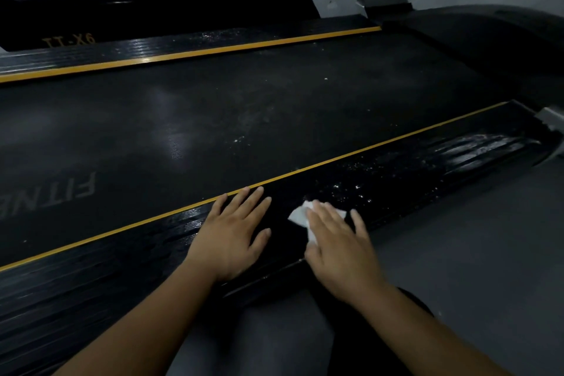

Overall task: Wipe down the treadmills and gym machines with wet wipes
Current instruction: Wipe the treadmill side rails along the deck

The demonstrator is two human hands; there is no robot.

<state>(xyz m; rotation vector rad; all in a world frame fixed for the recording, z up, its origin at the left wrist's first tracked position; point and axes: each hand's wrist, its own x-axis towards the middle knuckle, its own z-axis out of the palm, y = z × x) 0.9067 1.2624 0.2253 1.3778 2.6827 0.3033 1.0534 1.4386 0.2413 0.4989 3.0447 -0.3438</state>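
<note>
Wipe [300,217] under right hand [338,244] on treadmill side rail [412,180]; left hand [232,235] beside

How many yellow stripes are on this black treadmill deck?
2. One thin yellow stripe edges the far side of the black belt; the other edges its near side, just beyond the left hand. None seem hidden.

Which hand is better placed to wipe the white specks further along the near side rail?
Right. The right hand presses the wet wipe flat on the side rail, and the specks lie just beyond its fingertips. The left hand rests bare on the rail, farther from them.
</note>
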